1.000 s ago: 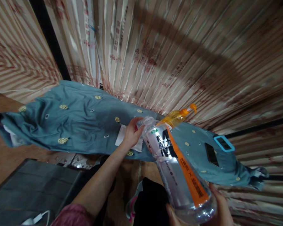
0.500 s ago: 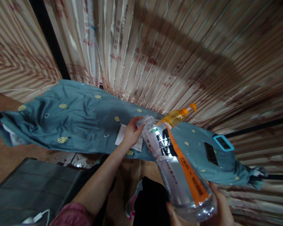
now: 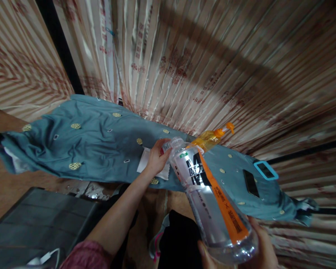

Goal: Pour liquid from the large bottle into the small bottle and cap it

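Note:
My right hand (image 3: 257, 250) grips the base of a large clear plastic bottle (image 3: 210, 201) with an orange and black label, tilted with its neck pointing up and left. At the bottle's open neck my left hand (image 3: 156, 158) has its fingers closed; what they pinch is hidden, though a bit of red shows. A white tissue (image 3: 145, 166) lies under that hand on the blue-green cloth (image 3: 95, 145) with yellow dots.
An orange pump bottle (image 3: 212, 137) stands behind the clear bottle. A dark phone (image 3: 250, 183) and a blue-framed device (image 3: 266, 170) lie on the cloth to the right. A striped curtain (image 3: 212, 63) hangs behind. A dark grey surface (image 3: 36, 228) sits lower left.

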